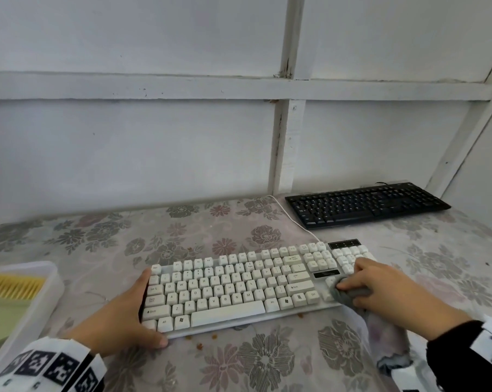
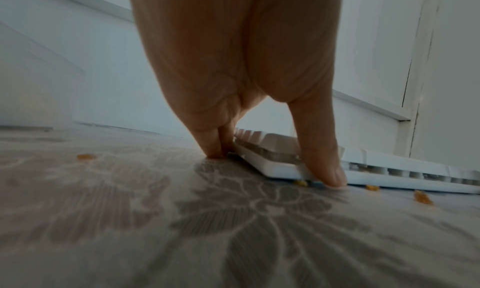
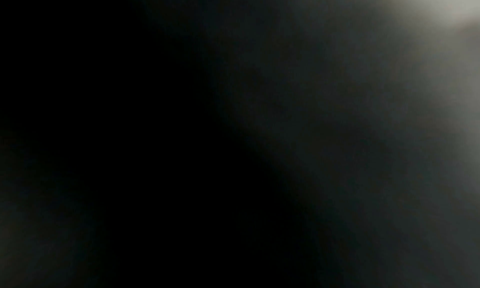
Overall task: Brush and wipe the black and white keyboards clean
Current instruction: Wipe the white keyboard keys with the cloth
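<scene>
The white keyboard (image 1: 239, 287) lies in the middle of the table in the head view. My left hand (image 1: 138, 309) braces its left end, straight fingers along the side edge and the thumb (image 2: 319, 148) against the front edge of the white keyboard (image 2: 389, 169). My right hand (image 1: 380, 287) grips a grey cloth (image 1: 349, 297) and presses it on the keys between the arrow block and the number pad. The cloth's loose end trails under the wrist. The black keyboard (image 1: 366, 205) sits at the back right, untouched. The right wrist view is dark and shows nothing.
A translucent plastic tub (image 1: 41, 295) at the left edge holds a yellow-bristled brush (image 1: 10, 287). Orange crumbs (image 1: 199, 346) lie on the floral tablecloth (image 1: 112, 239) along the keyboard's front. A white cable (image 1: 295, 222) runs back toward the wall.
</scene>
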